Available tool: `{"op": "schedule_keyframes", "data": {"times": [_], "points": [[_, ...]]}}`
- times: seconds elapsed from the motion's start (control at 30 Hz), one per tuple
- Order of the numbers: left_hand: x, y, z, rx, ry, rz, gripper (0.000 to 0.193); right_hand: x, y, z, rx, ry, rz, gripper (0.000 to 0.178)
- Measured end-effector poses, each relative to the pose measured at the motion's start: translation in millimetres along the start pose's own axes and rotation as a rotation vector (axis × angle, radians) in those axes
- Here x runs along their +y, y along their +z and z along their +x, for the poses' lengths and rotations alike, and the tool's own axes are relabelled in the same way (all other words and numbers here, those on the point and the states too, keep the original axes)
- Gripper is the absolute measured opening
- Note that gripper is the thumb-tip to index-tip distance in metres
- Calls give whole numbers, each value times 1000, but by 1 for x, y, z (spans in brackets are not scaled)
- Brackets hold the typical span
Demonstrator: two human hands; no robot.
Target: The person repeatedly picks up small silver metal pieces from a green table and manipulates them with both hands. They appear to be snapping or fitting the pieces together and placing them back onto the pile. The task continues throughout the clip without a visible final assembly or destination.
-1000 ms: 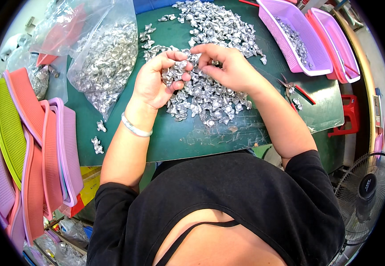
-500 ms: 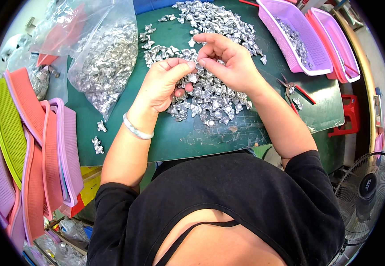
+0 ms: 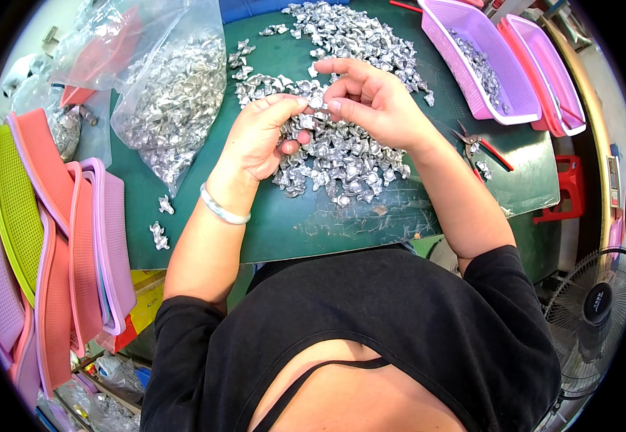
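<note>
Over a heap of small silver metal castings (image 3: 349,162), my two hands are close together. Closed in a pinch, my left hand (image 3: 261,137) has thumb and fingertips on the left side of one small silver metal casting (image 3: 316,101). On its right side, the thumb and a curled finger of my right hand (image 3: 379,108) close at the same piece, while the forefinger stretches above it. The fingertips partly cover the piece, so its full shape is hidden. More castings lie directly beneath and behind both hands.
A clear plastic bag (image 3: 172,108) full of castings stands at left. Stacked perforated baskets (image 3: 108,237) are left of the green table (image 3: 270,237). At right lie red-handled pliers (image 3: 471,147), near a purple basket (image 3: 522,108) holding castings. A fan (image 3: 594,309) stands lower right.
My fingertips have drawn slightly apart, the left ones moving a little left, and the small casting between them now shows more. The heap and the tools look the same.
</note>
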State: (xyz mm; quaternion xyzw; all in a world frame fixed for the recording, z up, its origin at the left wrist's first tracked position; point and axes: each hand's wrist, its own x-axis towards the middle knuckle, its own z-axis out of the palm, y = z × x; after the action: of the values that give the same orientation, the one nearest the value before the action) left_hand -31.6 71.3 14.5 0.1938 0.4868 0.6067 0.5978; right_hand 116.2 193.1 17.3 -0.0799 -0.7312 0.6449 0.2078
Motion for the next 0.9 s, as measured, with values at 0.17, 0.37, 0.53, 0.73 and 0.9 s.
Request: {"op": "schedule_keyframes", "data": {"times": [0.17,0.37,0.53,0.73,0.9], "points": [[-1,-1,0,6,6,25,11,-2,2,1,16,47,48,44],[-1,0,1,3,16,21,10,2,3,1,37,37,62,45],[-1,4,-1,-5,29,32,8,3,5,1,56,21,94,44],[-1,5,-1,-8,37,53,8,1,6,1,71,35,110,43],[-1,4,-1,-8,36,47,9,1,6,1,69,32,91,42]]}}
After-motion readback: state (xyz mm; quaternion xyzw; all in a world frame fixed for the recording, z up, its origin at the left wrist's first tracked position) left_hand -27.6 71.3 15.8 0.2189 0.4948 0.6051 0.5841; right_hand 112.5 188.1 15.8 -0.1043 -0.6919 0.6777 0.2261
